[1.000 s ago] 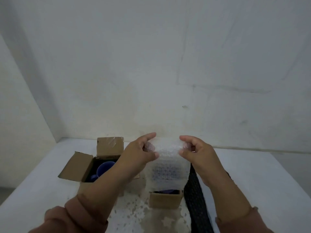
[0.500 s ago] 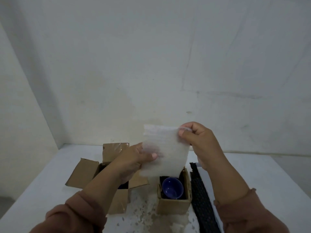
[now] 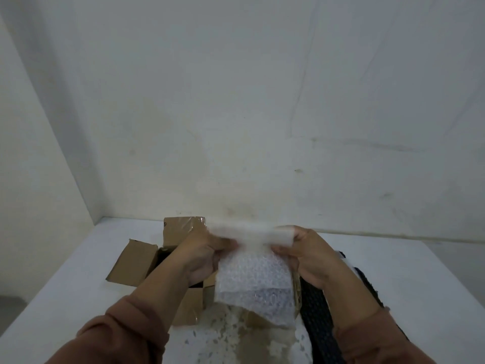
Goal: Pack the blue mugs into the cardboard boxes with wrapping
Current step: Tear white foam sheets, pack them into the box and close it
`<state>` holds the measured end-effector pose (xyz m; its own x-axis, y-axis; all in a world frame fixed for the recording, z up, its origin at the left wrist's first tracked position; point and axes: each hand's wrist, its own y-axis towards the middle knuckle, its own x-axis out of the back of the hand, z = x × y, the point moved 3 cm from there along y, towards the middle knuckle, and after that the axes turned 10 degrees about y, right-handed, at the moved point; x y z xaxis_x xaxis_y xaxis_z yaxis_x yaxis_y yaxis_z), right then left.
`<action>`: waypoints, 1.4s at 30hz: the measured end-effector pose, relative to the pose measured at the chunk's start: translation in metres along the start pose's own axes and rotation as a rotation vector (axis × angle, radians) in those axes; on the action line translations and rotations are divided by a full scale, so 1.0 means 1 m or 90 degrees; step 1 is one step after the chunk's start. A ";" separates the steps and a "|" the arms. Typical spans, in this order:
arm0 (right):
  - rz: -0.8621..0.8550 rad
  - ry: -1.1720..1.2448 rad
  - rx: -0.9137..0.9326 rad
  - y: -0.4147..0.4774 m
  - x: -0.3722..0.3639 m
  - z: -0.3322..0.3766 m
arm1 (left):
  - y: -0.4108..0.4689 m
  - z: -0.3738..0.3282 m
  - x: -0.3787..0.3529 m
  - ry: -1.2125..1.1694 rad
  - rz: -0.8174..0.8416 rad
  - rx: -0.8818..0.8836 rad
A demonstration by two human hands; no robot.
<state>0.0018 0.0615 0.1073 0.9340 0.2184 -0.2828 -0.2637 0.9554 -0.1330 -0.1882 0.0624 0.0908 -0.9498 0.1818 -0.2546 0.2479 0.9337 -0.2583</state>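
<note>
A sheet of bubble wrap hangs between my hands, its top edge folded over and blurred. My left hand pinches its upper left corner and my right hand pinches the upper right. The wrap hangs in front of the small cardboard box, which shows only as a sliver at its right side; the blue mug inside is hidden. A larger open cardboard box with spread flaps stands to the left, behind my left forearm. Its inside is dark and no mug shows there.
The boxes stand on a white table set against a pale wall. A black mesh strip lies to the right of the small box, under my right forearm. White stained patches mark the table in front of the boxes.
The wrap was held high by my right hand with the blue mug visible in the small box. Both hands have come down, the top edge is folded over, and the wrap hides the mug.
</note>
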 end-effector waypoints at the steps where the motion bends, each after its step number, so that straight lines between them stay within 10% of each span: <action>1: -0.004 -0.010 0.003 0.000 0.002 0.001 | 0.002 0.002 0.001 -0.038 -0.001 0.013; 10: -0.038 -0.230 0.187 0.005 0.024 -0.002 | 0.003 0.039 -0.001 -0.041 0.090 0.187; 21: 0.029 -0.346 -0.073 0.002 0.044 -0.021 | 0.036 0.040 -0.028 0.197 0.017 0.184; 26: -0.177 -0.299 -0.065 0.012 0.066 -0.051 | 0.048 0.060 -0.043 0.162 -0.021 0.198; 42: -0.090 -0.855 -0.083 0.031 0.071 -0.091 | 0.068 0.104 -0.047 1.146 -0.182 -0.186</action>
<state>0.0375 0.0880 -0.0036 0.4469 0.2158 0.8681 -0.0968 0.9764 -0.1929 -0.1066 0.0851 -0.0117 -0.0308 -0.0861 0.9958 0.2123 0.9730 0.0907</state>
